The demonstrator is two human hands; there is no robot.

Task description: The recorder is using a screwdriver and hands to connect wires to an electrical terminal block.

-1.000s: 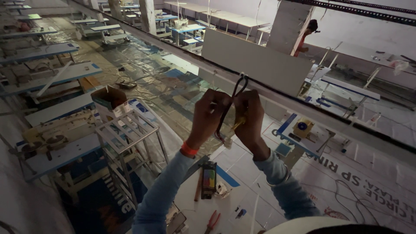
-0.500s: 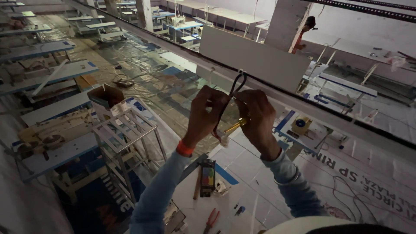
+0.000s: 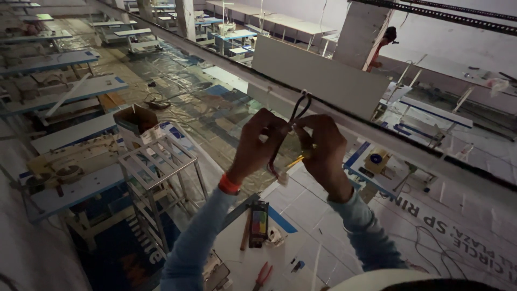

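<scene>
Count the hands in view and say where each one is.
2. The left hand and right hand are raised together at mid-frame, both gripping a looped dark wire beside the long rail. Nobody else's hands are visible; dim areas may hide some.

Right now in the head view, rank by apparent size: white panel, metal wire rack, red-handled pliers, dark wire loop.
1. White panel, though it sits farther off.
2. Metal wire rack.
3 and 4. Dark wire loop, pinched by left hand and right hand, and red-handled pliers look alike; unranked.
</scene>
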